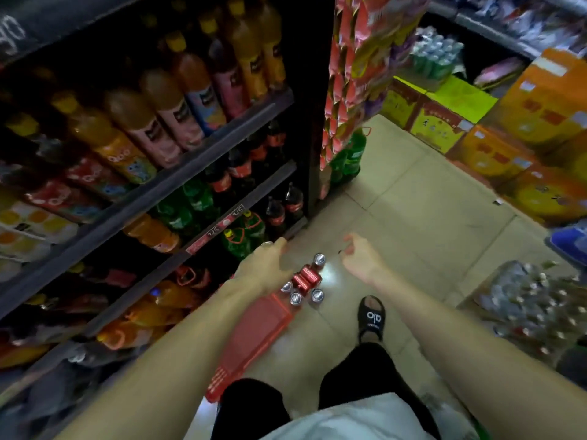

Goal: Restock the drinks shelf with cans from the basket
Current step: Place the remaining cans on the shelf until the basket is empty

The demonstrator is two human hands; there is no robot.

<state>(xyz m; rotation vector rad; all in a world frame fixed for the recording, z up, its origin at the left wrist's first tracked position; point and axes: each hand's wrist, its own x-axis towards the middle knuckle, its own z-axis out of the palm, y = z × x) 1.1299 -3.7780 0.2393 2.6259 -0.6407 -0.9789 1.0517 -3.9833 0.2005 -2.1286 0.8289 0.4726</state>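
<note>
Both the left hand (pixel 266 265) and right hand (pixel 359 258) hang empty, fingers loosely relaxed, above the red aluminium cans (pixel 306 279) grouped on the floor beside the flat red plastic basket (pixel 254 338), probably ready for picking.

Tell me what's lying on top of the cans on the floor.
Two red cans lie sideways on the upright cans. Any standing cans directly beneath them are hidden.

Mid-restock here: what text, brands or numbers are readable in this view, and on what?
"alo": white letters on the black slide sandal, seen upside down.
Red price strip on the dark shelf edge: handwritten marks, unreadable.
Bottle labels, red cans, orange cartons: too blurred.
</note>
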